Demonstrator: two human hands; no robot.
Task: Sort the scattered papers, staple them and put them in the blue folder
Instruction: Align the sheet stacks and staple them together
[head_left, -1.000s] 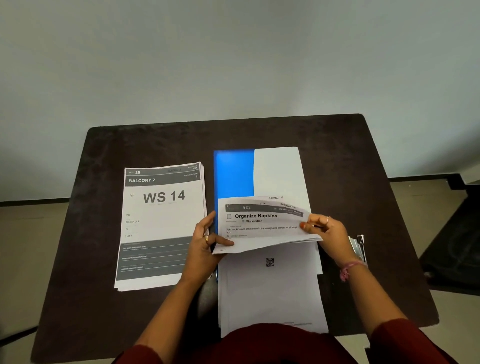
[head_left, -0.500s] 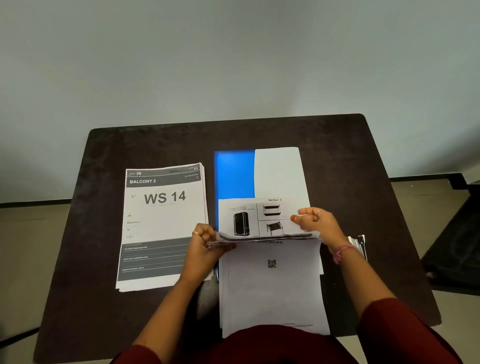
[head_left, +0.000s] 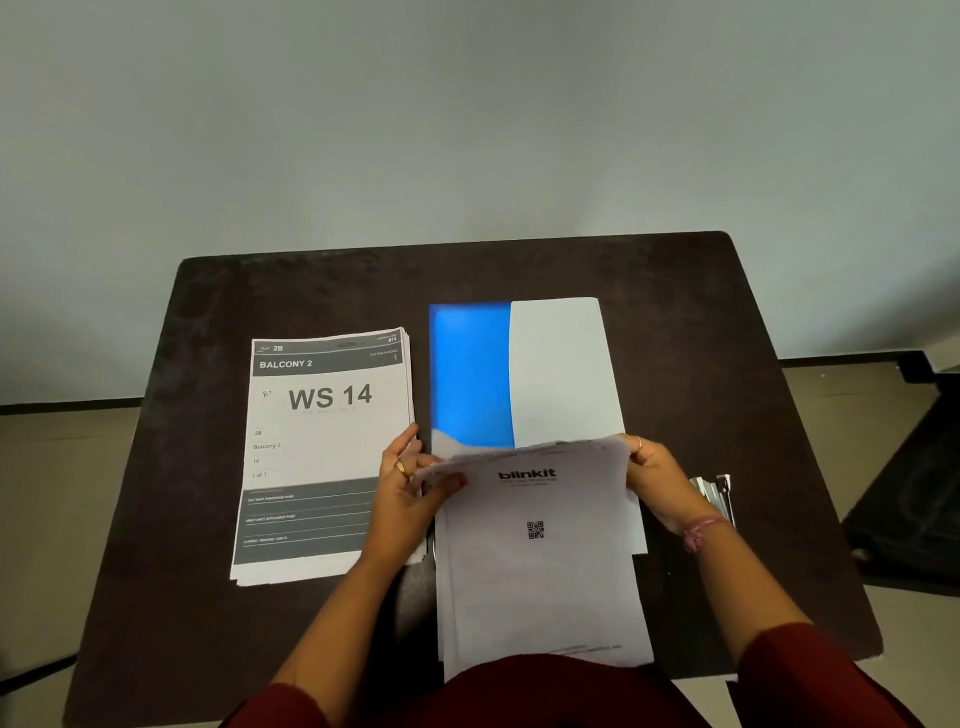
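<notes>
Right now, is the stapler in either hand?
No. Both hands, left and right, hold the paper stack; the stapler lies on the table.

A blue folder (head_left: 470, 376) lay flat at the middle of the table, a blank white sheet (head_left: 561, 371) covering its right part. Over its near end rested a stack of papers (head_left: 540, 561) topped by a "blinkit" page with a QR code, its far edge lifted. Just left lay a second neat stack (head_left: 322, 457), headed "BALCONY 2, WS 14". A metal stapler (head_left: 714, 493) sat at the right.
</notes>
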